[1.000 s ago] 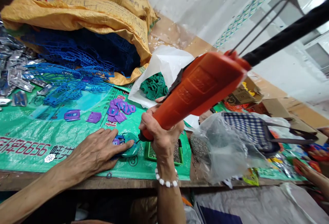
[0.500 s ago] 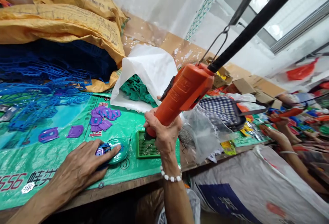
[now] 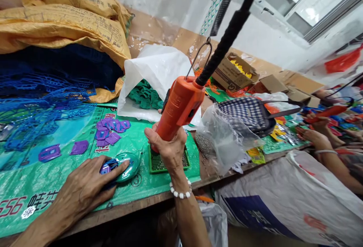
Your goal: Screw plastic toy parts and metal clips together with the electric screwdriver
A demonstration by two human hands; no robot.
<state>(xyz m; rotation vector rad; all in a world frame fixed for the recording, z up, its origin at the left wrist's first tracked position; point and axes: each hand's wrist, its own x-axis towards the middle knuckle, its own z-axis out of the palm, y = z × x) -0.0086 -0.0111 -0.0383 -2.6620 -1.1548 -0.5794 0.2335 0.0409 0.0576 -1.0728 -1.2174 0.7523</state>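
Observation:
My left hand point(image 3: 82, 182) rests on the green sheet, its fingers closed over a rounded teal plastic toy part point(image 3: 132, 165) with blue and purple pieces at its near end. Wrapped in my right hand point(image 3: 171, 150) is an orange electric screwdriver point(image 3: 178, 103), tilted, hanging from a spring and a black cable. Its lower end is over a green screw tray point(image 3: 154, 170) with a perforated plate; my hand partly hides the tray, and the bit is not visible. Purple plastic pieces point(image 3: 109, 130) lie in a pile left of the tray, with two more purple pieces point(image 3: 79, 147) farther left.
A yellow sack point(image 3: 90, 31) spills blue plastic frames point(image 3: 42, 107) at the left. Behind the tray, a white bag point(image 3: 161, 62) holds green parts. To the right are a clear bag point(image 3: 218, 141) with small metal pieces, a checked bag point(image 3: 241, 113) and a co-worker's hand point(image 3: 319, 139).
The view has shifted a little. My right hand has brought the screwdriver more upright, its top swinging left, still over the screw tray. My left hand keeps its hold on the teal part.

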